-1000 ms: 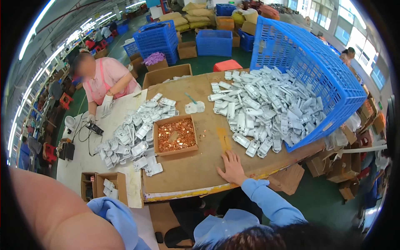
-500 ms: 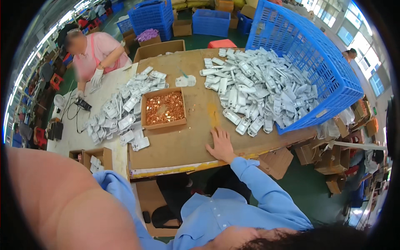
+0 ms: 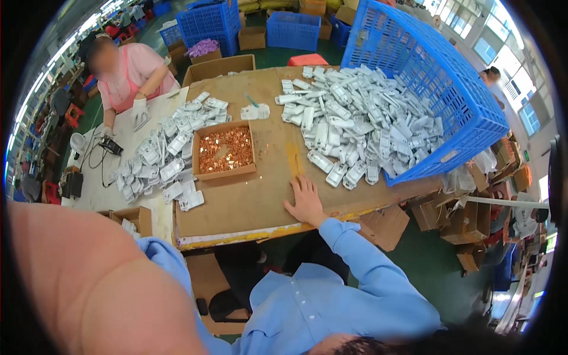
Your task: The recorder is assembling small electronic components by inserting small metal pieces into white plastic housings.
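Observation:
My right hand (image 3: 306, 202) lies flat on the brown cardboard table top (image 3: 236, 207) near its front edge, fingers spread, holding nothing. My left hand (image 3: 100, 278) and forearm loom very close at the lower left, with the fingers out of sight. Ahead and left of my right hand stands an open cardboard box (image 3: 226, 176) of small copper-coloured metal pieces. A large heap of pale grey plastic housings (image 3: 349, 118) spreads beyond my right hand, spilling from a tipped blue crate (image 3: 467, 109). Another pile of such housings (image 3: 160, 148) lies left of the box.
A co-worker (image 3: 133, 74) in pink with white gloves is at the white table's far left, near a small black device (image 3: 110, 145). A white patch (image 3: 255, 112) with a thin green tool lies beyond the box. Cartons (image 3: 467, 219) stand on the floor at right.
The whole view has shifted slightly, so the table things sit a little further left and higher. My right hand stays flat on the table; the co-worker's gloved hands have moved slightly.

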`<control>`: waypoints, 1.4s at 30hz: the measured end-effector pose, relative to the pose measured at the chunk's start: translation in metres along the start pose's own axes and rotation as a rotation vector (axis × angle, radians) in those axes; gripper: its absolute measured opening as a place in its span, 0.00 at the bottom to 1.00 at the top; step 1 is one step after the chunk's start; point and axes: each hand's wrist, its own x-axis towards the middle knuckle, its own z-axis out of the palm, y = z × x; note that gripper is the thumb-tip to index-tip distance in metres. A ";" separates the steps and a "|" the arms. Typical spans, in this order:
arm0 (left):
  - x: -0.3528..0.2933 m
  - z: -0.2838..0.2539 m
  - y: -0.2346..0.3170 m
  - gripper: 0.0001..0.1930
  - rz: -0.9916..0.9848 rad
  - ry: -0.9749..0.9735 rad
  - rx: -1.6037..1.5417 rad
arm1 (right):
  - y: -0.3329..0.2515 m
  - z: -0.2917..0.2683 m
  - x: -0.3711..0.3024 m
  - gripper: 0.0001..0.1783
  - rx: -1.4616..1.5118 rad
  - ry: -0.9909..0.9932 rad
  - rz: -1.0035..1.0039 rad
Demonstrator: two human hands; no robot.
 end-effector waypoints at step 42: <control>-0.376 0.034 0.157 0.14 -1.147 -0.805 0.308 | -0.001 -0.005 -0.005 0.35 0.003 -0.007 0.034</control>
